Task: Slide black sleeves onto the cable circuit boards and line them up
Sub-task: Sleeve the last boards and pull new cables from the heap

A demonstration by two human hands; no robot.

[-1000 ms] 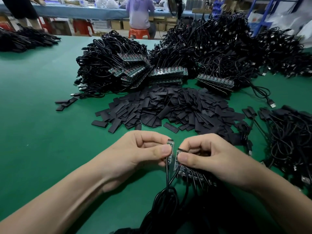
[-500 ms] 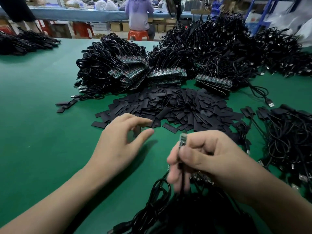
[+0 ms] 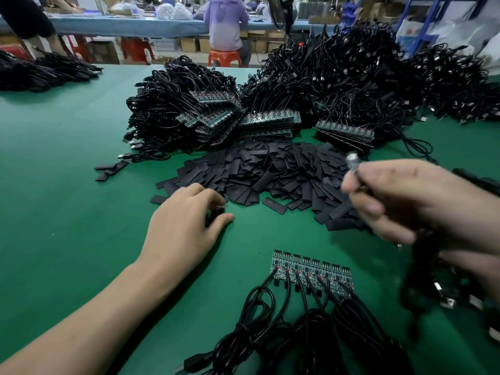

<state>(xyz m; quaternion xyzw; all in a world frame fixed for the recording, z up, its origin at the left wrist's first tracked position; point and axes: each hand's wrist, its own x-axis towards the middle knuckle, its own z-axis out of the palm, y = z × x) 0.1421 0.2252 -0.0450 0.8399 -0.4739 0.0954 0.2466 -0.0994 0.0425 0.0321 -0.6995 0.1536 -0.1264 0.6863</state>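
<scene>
A loose pile of flat black sleeves [image 3: 270, 174] lies in the middle of the green table [image 3: 67, 185], with a few strays [image 3: 111, 169] off to its left. At the near left edge of the pile the left hand [image 3: 184, 228] is palm down, its fingers curled in, and it pinches one sleeve [image 3: 216, 214] between thumb and fingertips; most of that sleeve is hidden under the fingers.

The right hand [image 3: 405, 201] is raised above the near right edge of the pile and is blurred. Its fingers are closed round a single board [image 3: 351, 161], whose pale tip sticks up past the knuckles, and the black lead [image 3: 422, 280] hangs down below the hand.

Nearer the camera, a row of boards [image 3: 311, 272] lies flat on the table, side by side and touching, bare of sleeves. Their cables [image 3: 311, 320] run towards the camera and coil into a tangle.

Behind the sleeves, big heaps of cables [image 3: 338, 85] are stacked, with more rows of boards [image 3: 270, 120] showing along their front. Another dark bundle [image 3: 40, 71] sits at the far left. Beyond the table, a person [image 3: 226, 23] sits on a red stool [image 3: 224, 56], back to the camera
</scene>
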